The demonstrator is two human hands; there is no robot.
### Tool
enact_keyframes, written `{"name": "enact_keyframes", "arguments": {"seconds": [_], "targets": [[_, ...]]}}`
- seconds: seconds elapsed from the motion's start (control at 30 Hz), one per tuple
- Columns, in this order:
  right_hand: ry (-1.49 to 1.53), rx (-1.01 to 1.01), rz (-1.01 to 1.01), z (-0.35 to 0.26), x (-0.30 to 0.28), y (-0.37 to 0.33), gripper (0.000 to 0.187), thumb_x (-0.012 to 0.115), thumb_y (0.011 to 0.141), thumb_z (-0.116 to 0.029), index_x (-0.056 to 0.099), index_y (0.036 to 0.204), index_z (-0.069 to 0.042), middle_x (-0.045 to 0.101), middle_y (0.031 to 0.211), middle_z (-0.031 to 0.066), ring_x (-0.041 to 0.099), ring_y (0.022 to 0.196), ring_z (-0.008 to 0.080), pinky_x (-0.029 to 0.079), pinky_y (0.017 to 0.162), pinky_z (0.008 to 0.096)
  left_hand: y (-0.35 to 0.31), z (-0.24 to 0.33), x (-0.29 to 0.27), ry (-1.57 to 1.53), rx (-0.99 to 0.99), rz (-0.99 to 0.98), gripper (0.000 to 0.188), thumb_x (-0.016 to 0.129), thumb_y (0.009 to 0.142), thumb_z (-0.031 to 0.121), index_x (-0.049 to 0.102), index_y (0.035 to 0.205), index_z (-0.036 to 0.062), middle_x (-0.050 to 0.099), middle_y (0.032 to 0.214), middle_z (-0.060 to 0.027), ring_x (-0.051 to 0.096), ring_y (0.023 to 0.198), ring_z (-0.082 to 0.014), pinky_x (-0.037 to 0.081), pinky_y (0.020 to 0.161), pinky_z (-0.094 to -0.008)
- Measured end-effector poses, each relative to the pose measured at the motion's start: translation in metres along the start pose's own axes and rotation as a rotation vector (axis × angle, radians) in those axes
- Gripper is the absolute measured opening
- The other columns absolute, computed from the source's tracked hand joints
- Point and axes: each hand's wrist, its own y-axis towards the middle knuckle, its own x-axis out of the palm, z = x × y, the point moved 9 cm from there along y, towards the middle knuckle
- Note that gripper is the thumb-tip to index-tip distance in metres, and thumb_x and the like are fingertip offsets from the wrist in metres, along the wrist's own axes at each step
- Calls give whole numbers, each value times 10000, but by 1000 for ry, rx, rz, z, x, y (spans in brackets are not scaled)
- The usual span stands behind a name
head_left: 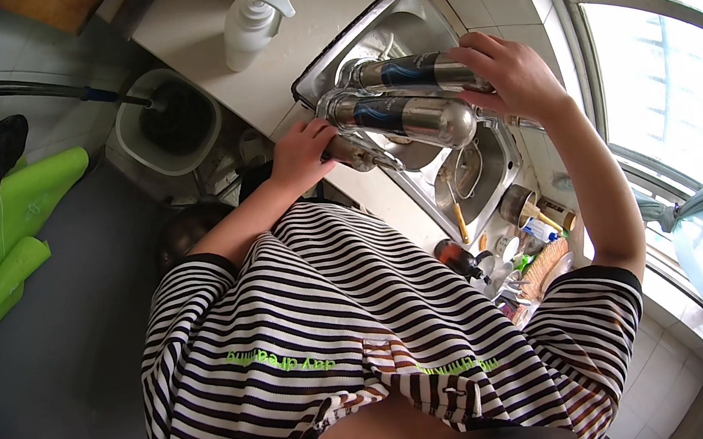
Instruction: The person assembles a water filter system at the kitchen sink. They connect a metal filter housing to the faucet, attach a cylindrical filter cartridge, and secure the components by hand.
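Two shiny steel cylinders with dark blue bands lie side by side above the sink: a far cylinder (407, 73) and a near cylinder (409, 117). They meet near a metal fitting at their left ends. My right hand (516, 75) is closed around the right end of the far cylinder. At the left end of the near cylinder, my left hand (302, 156) has its fingers curled closed. A crumpled greyish-brown thing (352, 154) shows by those fingers; whether the hand grips it or the cylinder is hidden.
Beneath the cylinders is a double steel sink (493, 164), with a yellow-handled utensil (461, 221) in its near basin. A white pump bottle (252, 25) stands on the counter. Bottles and a brush (549, 264) crowd the right side. A bin (170, 160) stands left; a window (665, 64) is right.
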Motion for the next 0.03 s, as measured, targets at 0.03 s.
{"name": "enact_keyframes", "arguments": {"seconds": [0.03], "targets": [[8,2,2,7,11,-3,678,796,772,-302,491,1358,-149,498,1356,113,661,972,297,571,820,415,0,0,0,0,-2,-4,459,791,654,256,650,1076,142,641,1134,-12,628,942,-287,554,770,-403]]}}
